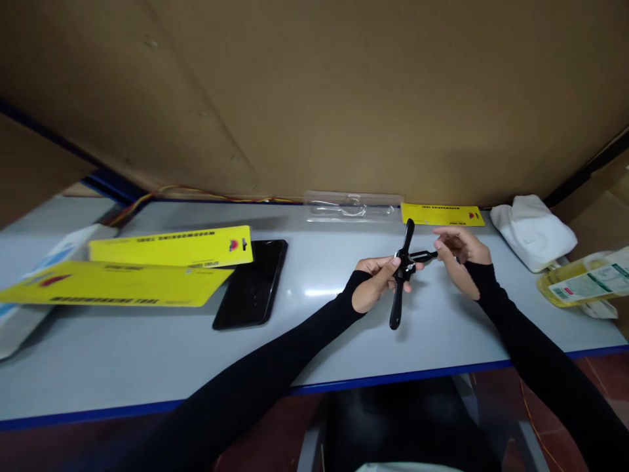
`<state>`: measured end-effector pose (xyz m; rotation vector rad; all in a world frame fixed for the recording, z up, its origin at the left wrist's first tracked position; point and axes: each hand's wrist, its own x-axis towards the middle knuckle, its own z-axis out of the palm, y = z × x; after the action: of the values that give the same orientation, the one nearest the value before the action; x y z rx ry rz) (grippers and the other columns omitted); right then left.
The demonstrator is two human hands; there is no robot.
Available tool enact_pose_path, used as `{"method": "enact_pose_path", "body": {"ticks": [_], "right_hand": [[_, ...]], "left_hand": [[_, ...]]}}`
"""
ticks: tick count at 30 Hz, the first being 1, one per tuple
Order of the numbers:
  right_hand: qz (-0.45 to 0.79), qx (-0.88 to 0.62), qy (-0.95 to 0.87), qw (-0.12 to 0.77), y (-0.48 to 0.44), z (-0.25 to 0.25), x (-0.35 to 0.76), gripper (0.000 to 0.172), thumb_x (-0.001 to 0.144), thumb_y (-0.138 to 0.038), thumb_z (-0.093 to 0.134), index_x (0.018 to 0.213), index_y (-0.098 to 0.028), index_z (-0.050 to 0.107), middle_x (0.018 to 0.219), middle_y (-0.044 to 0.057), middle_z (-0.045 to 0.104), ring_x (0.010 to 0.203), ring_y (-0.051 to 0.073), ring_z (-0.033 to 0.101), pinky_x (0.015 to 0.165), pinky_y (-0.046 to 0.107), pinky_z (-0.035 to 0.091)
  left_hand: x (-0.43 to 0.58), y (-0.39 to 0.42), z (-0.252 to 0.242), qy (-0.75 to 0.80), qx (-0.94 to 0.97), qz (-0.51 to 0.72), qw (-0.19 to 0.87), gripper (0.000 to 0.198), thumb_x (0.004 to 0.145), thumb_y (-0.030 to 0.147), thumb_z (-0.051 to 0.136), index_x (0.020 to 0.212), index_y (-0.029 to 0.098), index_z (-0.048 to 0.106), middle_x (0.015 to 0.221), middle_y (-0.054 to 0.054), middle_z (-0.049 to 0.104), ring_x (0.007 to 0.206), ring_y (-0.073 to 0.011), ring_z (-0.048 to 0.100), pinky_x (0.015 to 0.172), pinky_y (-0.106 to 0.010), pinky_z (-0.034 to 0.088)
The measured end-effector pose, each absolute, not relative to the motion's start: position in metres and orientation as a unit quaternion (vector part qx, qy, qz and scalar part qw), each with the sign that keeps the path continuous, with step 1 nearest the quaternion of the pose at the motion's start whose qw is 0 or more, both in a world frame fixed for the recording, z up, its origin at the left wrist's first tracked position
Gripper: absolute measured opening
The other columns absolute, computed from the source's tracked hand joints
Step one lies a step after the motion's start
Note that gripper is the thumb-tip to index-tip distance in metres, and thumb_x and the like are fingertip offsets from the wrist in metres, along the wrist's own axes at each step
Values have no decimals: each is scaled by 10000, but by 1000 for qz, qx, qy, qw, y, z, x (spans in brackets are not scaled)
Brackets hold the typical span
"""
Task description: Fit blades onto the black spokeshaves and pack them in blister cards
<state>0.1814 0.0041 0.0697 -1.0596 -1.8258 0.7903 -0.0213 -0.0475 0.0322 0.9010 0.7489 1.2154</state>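
Note:
A black spokeshave (396,305), its two handles pointing away from me and toward me, is up over the table in my left hand (376,280). The thumb presses on its middle and the fingers curl underneath. My right hand (462,255) is closed at the fingertips on the outer end of a slim black slotted tool (423,256). Its other end meets the spokeshave's metal middle part; the exact contact is too small to make out.
Yellow cards (167,248) and a black phone (253,285) lie to the left. At the back are a clear plastic blister (354,206) and another yellow card (442,214). A white cloth (533,231) and a bottle of yellow liquid (584,278) occupy the right side.

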Motion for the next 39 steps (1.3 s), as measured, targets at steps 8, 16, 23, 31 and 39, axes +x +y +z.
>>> {"method": "enact_pose_path", "body": {"ticks": [8,16,23,31,39], "right_hand": [[428,-422,-728,331,6,67,180,456,719,-527,912,969,-208,704,869,34,705,621,129,634,539,254,466],[348,-386,-772,365,7,61,179,339,877,-488,800,1111,-245,771,954,54,676,697,142,632,515,259,473],[174,-280,-867,373,2,60,180,213,837,-139,731,664,-262,745,1038,67,658,1031,263,515,865,419,521],[221,-299,-849,376,2,60,181,31,860,-257,774,875,-256,747,1022,76,639,972,244,553,700,355,521],[236,-285,-850,375,0,61,185,191,831,-228,743,1018,-266,753,1069,74,647,910,222,564,702,355,532]], "left_hand": [[-19,-46,29,318,399,541,669,509,836,544,846,1037,79,796,940,-177,806,730,-246,784,591,-269,506],[-22,-43,28,341,399,544,654,540,827,567,842,1051,77,802,937,-167,814,682,-241,784,600,-298,560],[-23,-44,24,360,358,577,640,510,824,541,854,1051,86,814,1063,-196,812,755,-258,799,582,-281,575],[-17,-44,24,360,353,572,647,549,780,508,901,1114,84,799,965,-164,823,725,-260,797,562,-293,605],[-16,-43,22,364,382,564,636,606,771,547,895,1131,73,785,971,-176,817,738,-288,803,520,-299,611]]}}
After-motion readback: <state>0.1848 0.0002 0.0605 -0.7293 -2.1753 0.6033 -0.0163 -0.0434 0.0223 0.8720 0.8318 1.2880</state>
